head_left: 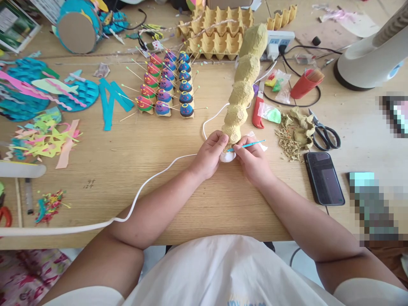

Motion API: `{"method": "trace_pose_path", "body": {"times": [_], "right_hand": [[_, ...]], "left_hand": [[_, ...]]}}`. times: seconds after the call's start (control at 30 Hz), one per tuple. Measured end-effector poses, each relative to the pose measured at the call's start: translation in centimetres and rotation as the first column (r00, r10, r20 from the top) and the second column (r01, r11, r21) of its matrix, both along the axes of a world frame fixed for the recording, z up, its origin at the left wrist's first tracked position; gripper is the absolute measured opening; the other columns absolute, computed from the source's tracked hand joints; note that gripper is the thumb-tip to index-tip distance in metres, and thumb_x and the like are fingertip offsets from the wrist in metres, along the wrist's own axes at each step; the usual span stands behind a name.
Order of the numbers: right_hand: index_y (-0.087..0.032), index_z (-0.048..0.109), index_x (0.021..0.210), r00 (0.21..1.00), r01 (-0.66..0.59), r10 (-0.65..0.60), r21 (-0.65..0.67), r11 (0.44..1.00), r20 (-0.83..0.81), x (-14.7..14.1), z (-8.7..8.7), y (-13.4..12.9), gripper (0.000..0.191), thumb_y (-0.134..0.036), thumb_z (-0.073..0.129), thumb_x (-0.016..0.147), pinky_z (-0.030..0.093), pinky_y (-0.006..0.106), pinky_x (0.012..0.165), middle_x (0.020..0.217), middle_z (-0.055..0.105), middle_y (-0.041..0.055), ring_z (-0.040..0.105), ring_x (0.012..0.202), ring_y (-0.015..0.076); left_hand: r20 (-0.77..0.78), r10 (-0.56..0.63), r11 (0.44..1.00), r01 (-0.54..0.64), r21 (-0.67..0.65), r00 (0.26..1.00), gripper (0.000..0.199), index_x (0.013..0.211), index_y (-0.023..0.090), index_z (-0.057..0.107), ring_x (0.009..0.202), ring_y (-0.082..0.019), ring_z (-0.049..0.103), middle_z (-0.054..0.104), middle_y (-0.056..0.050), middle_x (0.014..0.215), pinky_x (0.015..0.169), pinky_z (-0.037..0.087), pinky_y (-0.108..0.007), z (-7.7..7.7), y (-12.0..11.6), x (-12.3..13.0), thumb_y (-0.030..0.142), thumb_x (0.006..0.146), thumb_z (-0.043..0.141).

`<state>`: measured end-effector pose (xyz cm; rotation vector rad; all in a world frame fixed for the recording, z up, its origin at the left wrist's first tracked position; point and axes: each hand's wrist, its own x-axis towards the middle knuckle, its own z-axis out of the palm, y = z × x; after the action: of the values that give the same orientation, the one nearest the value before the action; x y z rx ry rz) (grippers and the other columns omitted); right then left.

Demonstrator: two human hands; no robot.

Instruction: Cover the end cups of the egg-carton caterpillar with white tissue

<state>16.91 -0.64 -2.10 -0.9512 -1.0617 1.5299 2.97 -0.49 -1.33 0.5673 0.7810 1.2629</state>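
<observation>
My left hand (209,155) grips the near end of a long bumpy strip cut from an egg carton (240,93), its thumb on top. At that end sits a lump of white clay (228,157), lying between both hands. In my right hand (253,158) a thin blue stick-like tool (250,145) is pinched, its left end touching the carton where it meets the white lump. The strip slants away from me toward the back. Right of it lie a red-handled knife (258,111) and a small bag with light green clay (272,114).
Painted egg-carton caterpillars with pins (165,85) stand left of centre. Egg trays (219,32) and a power strip (282,38) are behind. Scissors (325,135), carton scraps (299,127) and a phone (324,178) lie right. A white cable (149,180) crosses my left forearm. Paper scraps (51,136) lie left.
</observation>
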Motion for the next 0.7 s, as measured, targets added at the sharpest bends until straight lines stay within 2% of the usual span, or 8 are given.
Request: {"method": "trace_pose_path", "body": {"times": [0.17, 0.3, 0.53, 0.7], "right_hand": [[-0.025, 0.057, 0.079, 0.998, 0.004, -0.005, -0.023, 1.000, -0.055, 0.0, 0.0, 0.0, 0.041, -0.050, 0.090, 0.082, 0.036, 0.032, 0.069, 0.073, 0.051, -0.0049, 0.044, 0.069, 0.0137], [-0.025, 0.057, 0.079, 0.999, -0.005, 0.005, 0.010, 1.000, -0.054, -0.1, -0.1, 0.0, 0.045, -0.054, 0.092, 0.080, 0.037, 0.032, 0.070, 0.079, 0.053, -0.0036, 0.045, 0.073, 0.0141], [-0.026, 0.054, 0.079, 0.989, -0.049, 0.038, -0.076, 0.996, -0.141, 0.1, -0.1, 0.1, 0.047, -0.053, 0.092, 0.079, 0.042, 0.031, 0.070, 0.082, 0.053, -0.0027, 0.048, 0.076, 0.0152], [-0.025, 0.058, 0.080, 0.987, -0.078, 0.069, -0.054, 0.996, -0.142, 0.1, 0.0, 0.0, 0.047, -0.053, 0.096, 0.075, 0.039, 0.031, 0.069, 0.079, 0.052, -0.0034, 0.047, 0.073, 0.0145]], "left_hand": [[0.024, 0.001, 0.999, -0.002, 0.043, 1.000, 0.039, 0.083, 0.022, 0.057, 0.073, -0.010, 0.061, 0.064, 0.005, 0.079, 0.071, 0.050, -0.024, -0.6, 0.1, -0.1, 0.048, 0.092, 0.085], [0.023, 0.026, 1.000, -0.026, -0.004, 0.999, 0.036, 0.086, 0.023, 0.060, 0.080, -0.012, 0.067, 0.067, 0.004, 0.084, 0.074, 0.052, -0.026, -1.1, 0.3, -0.3, 0.051, 0.096, 0.080], [0.043, 0.018, 0.997, -0.015, -0.076, 0.999, 0.033, 0.093, 0.023, 0.066, 0.090, -0.014, 0.073, 0.075, 0.001, 0.094, 0.077, 0.053, -0.026, -0.6, 0.4, -0.4, 0.053, 0.097, 0.078], [0.108, -0.010, 0.993, 0.023, -0.114, 0.994, 0.032, 0.101, 0.023, 0.071, 0.091, -0.014, 0.074, 0.079, 0.000, 0.098, 0.080, 0.055, -0.026, -0.4, 0.3, -0.4, 0.054, 0.098, 0.076]]}}
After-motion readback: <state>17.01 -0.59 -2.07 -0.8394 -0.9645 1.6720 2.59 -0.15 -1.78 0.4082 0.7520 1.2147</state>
